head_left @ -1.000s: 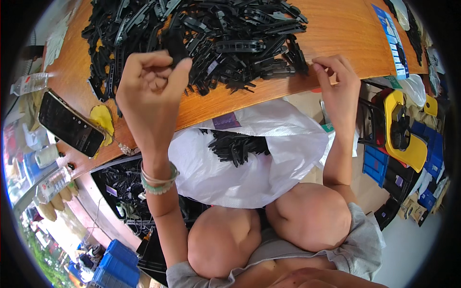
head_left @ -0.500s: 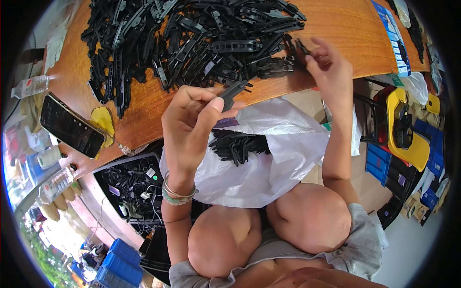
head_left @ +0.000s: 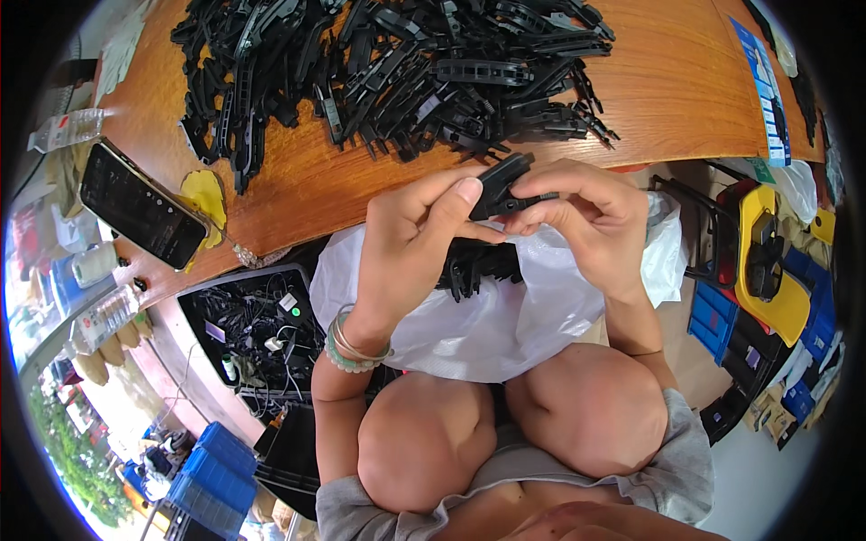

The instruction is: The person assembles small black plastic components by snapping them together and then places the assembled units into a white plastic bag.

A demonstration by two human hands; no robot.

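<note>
My left grip [head_left: 410,236] pinches an elongated black plastic piece [head_left: 496,187] over the open white plastic sack [head_left: 469,338], while my right grip [head_left: 600,221] pinches dark plastic [head_left: 541,198] against it, perhaps a second piece. If either grip slipped, it could drop into the sack, or, flicked forward, get lost in the tangled heap of black plastic parts [head_left: 388,81] on the orange-brown wooden surface [head_left: 667,99].

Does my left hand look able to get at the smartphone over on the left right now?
Probably, though your left hand would likely need to let go of the black plastic part first. The smartphone lies uncovered; mostly bare wooden tabletop lies between, with a yellow piece beside it.
</note>
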